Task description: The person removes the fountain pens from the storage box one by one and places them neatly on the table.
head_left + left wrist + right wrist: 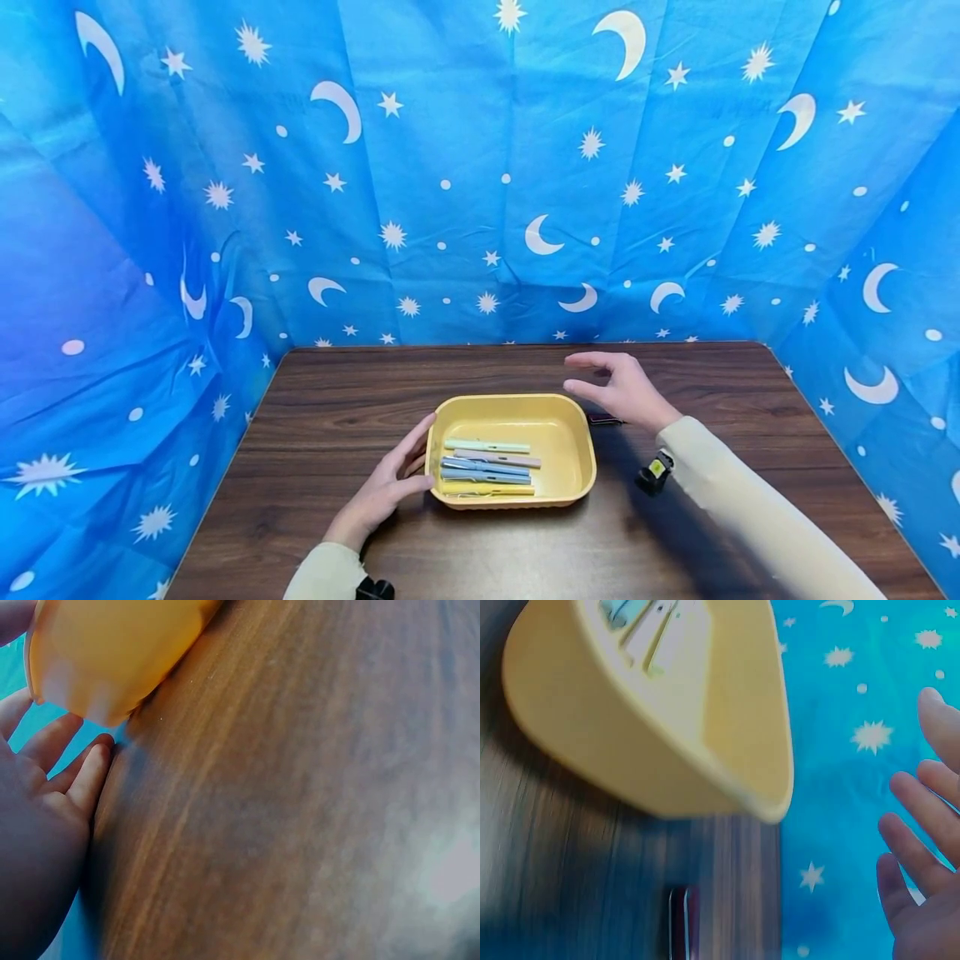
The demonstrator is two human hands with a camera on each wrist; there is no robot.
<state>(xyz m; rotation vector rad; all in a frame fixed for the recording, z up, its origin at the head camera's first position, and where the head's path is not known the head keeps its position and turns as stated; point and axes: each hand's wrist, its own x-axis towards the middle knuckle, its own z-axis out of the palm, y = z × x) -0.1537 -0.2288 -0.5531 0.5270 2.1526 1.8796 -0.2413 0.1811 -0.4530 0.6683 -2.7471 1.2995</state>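
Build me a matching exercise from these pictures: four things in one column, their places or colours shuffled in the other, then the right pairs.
Column one
1. Tray
2. Row of pens
3. Dark slim items
4. Cloth

Column two
A. Blue, with a white print
B. On the table, beside the tray's right end
C. Plain yellow, with rounded corners
D. Lying inside the tray

Pairs: 1-C, 2-D, 3-B, 4-A
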